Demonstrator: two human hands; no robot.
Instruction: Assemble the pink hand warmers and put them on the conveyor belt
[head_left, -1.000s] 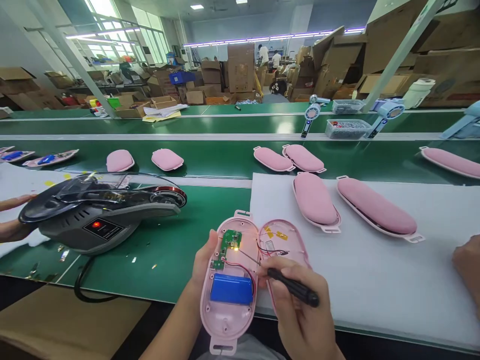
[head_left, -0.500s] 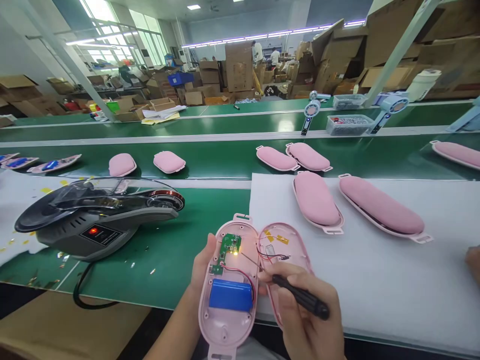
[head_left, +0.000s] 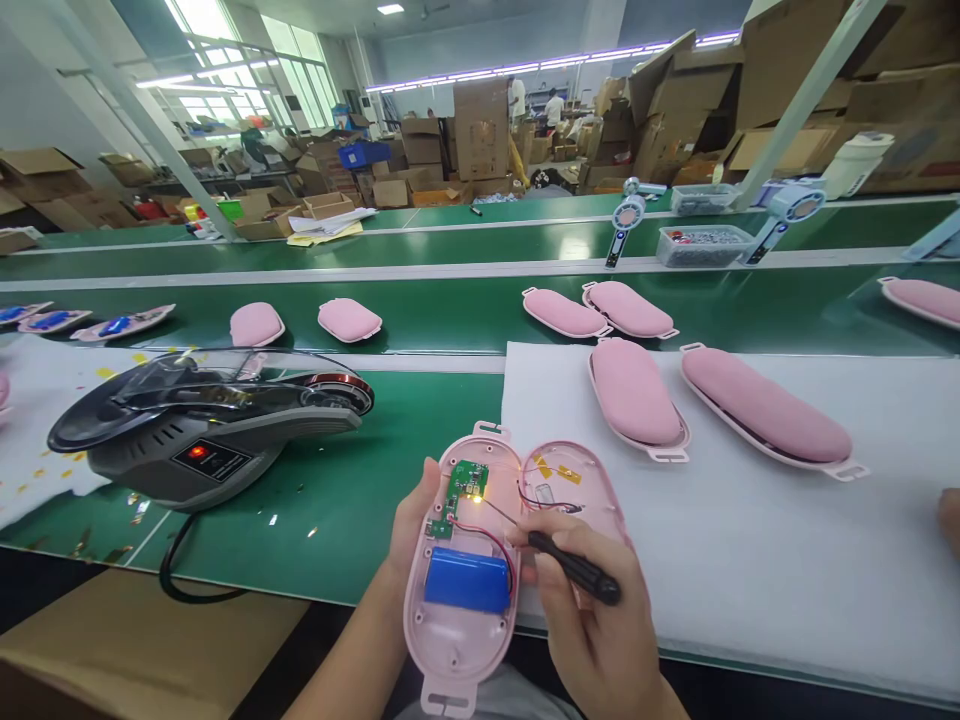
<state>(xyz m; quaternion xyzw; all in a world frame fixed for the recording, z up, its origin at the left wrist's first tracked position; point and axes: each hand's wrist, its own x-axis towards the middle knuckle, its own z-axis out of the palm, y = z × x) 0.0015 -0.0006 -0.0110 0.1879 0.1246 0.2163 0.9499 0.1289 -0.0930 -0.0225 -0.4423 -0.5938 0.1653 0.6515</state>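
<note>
My left hand (head_left: pixel 409 530) grips an opened pink plastic case half (head_left: pixel 469 645) by its left side, its other fingers hidden underneath. Inside this half lie a green circuit board (head_left: pixel 466 482) with a glowing yellow light and a blue battery pack (head_left: pixel 466 580), joined by thin wires. In my right hand (head_left: pixel 600 600) is a black-handled screwdriver (head_left: pixel 574 568). Its thin shaft points left, with the tip at or just beside the lit edge of the board; contact cannot be made out. The second case half (head_left: pixel 577 465), holding tape pieces and wires, sits to the right, partly behind my right hand.
A grey tape dispenser (head_left: pixel 217 440) stands at the left. Closed pink cases (head_left: pixel 637 390) lie on the white sheet (head_left: pixel 765 560), others on the conveyor belt (head_left: pixel 450 310). Open pink shells (head_left: pixel 124 322) are far left. Another person's hand (head_left: pixel 949 518) shows at the right edge.
My right hand and the screwdriver have shifted slightly left and up, its tip now closer to the lit part of the board. The whole view has moved a little.
</note>
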